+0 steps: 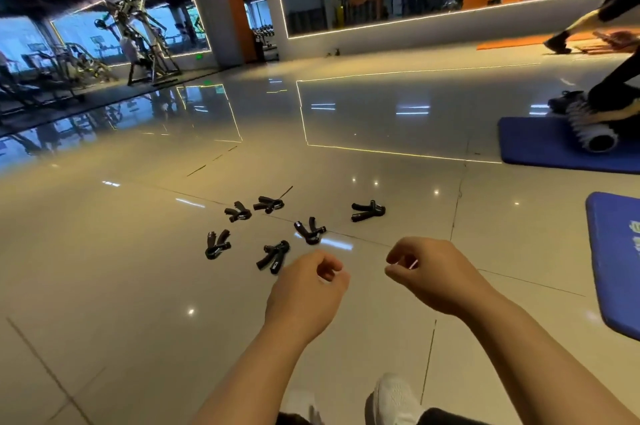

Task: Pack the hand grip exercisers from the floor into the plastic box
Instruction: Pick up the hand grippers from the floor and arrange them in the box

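Floor [138, 268] of glossy pale tile fills the view and mirrors the ceiling lights. Two blue mats lie at the right: a far mat [540, 150] bearing a ridged roller [588, 131], and a near mat [616, 261] at the frame edge. Both forearms reach forward over the tile. The left hand [306, 289] and the right hand [429, 274] hang side by side, fingers loosely curled, holding nothing. A white shoe [394, 400] shows at the bottom edge. Six black grips [273, 256] lie scattered on the floor just beyond the hands, the nearest close by the left knuckles, none touched.
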`<state>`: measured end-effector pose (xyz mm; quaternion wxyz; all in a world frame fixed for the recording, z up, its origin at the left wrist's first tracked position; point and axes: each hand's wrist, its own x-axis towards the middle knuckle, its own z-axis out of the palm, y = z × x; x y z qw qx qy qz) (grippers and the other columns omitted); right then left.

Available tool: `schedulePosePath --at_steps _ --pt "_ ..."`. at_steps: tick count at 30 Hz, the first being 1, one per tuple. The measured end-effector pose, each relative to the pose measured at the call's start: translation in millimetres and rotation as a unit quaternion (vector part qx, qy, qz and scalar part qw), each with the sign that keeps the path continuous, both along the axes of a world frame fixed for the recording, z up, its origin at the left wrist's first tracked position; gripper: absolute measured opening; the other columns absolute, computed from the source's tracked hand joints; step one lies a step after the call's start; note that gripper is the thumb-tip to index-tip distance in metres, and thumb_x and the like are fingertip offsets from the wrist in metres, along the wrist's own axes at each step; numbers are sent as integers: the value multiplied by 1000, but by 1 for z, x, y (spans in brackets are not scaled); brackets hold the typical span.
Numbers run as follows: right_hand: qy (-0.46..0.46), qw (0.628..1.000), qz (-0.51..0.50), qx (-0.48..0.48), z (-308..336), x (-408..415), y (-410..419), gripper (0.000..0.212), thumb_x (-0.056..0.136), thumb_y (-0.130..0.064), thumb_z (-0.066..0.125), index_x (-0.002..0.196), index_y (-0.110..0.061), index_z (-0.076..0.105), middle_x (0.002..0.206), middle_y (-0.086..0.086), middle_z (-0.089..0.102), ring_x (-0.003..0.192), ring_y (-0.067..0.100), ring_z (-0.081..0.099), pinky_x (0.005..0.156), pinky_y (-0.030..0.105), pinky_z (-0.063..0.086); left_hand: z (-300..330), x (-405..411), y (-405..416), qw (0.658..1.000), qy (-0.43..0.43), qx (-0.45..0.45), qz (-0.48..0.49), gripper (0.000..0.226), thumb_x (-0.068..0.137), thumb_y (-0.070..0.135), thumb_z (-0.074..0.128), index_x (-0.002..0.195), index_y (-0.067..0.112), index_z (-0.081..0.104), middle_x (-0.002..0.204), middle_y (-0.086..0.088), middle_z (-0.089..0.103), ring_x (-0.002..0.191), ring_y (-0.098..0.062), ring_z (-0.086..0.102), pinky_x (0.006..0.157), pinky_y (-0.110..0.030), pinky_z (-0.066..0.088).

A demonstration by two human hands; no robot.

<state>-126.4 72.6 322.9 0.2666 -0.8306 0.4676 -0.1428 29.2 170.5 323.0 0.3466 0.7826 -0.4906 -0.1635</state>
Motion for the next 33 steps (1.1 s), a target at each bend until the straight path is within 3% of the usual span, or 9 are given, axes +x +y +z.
schedulePosePath --at_steps 9,13,16,19,26,33 --pt "47 999 3 25 -13 114 -87 22 91 -34 57 110 -24 63 112 -3 62 99 14 58 88 33 51 -25 145 -87 995 -36 91 4 7 84 35 63 90 32 60 86 15 59 81 -3 56 76 -27 50" --pt "74 996 32 44 -35 193 -125 22 91 -34 56 110 -24 62 114 -2 61 101 15 57 89 34 49 -42 218 -127 994 -9 110 13 7 84 35 63 89 30 61 86 12 61 81 -6 57 70 -24 46" --pt "110 990 64 59 -64 242 -156 26 91 -36 56 114 -25 59 116 -3 59 103 13 54 90 31 47 -65 273 -152 989 -47 137 8 8 85 38 60 90 32 58 86 13 60 80 -9 59 76 -29 51" --pt "176 978 77 77 -102 276 -193 31 92 -38 55 121 -27 53 124 -5 53 110 13 49 93 28 43 -100 318 -177 977 -62 203 2 18 86 39 59 102 31 56 95 13 56 89 -10 57 79 -27 48" --pt "343 928 112 87 -197 338 -293 53 94 -37 52 142 -25 32 143 0 37 128 21 39 103 34 39 -203 402 -250 974 -50 222 25 53 87 42 58 134 30 38 132 2 43 119 -18 43 94 -31 40" --pt "318 933 134 100 -317 401 -323 74 93 -42 52 151 -22 10 158 -1 8 144 21 11 114 37 23 -325 416 -267 957 -16 287 36 95 77 65 56 148 30 5 156 0 2 142 -23 11 109 -40 26"
